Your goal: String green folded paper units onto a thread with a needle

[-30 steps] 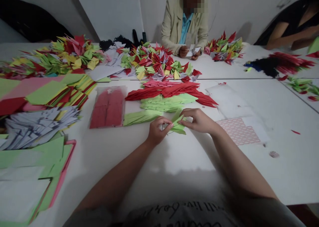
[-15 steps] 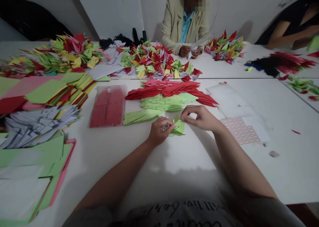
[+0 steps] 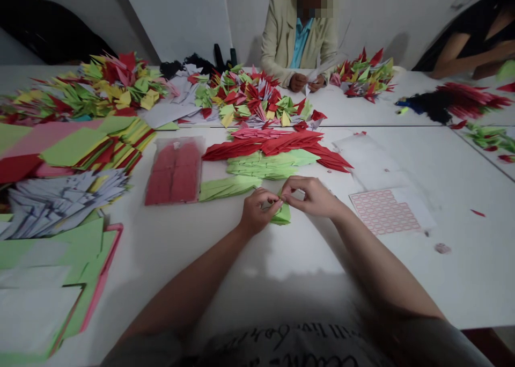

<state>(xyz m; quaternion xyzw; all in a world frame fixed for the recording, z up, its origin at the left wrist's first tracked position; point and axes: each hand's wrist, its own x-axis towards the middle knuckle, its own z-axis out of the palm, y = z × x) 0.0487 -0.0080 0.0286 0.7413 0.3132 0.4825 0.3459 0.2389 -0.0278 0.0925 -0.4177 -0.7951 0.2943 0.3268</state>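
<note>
Between my hands is a small piece of folded green paper [image 3: 281, 215], just above the white table. My left hand [image 3: 257, 210] pinches its left side with thumb and forefinger. The fingertips of my right hand [image 3: 309, 196] meet the left ones at the paper's upper edge, pinched together there. The fingers hide the paper's top part. Just beyond my hands lie folded green papers [image 3: 267, 164], with folded red papers [image 3: 281, 144] behind them. A clear bag of red paper [image 3: 173, 171] lies flat to the left of my left hand.
Stacks of coloured paper [image 3: 72, 141] and a pile of folded white papers [image 3: 68, 198] fill the left side. A sticker sheet [image 3: 384, 211] lies right of my hands. Heaps of folded paper shapes [image 3: 257, 96] stand farther back, where a person in a beige jacket [image 3: 277, 34] holds white paper.
My right hand has moved left and slightly down, bringing its fingertips to my left hand's. The green paper has narrowed and now sits more under the fingers. My left hand has hardly moved.
</note>
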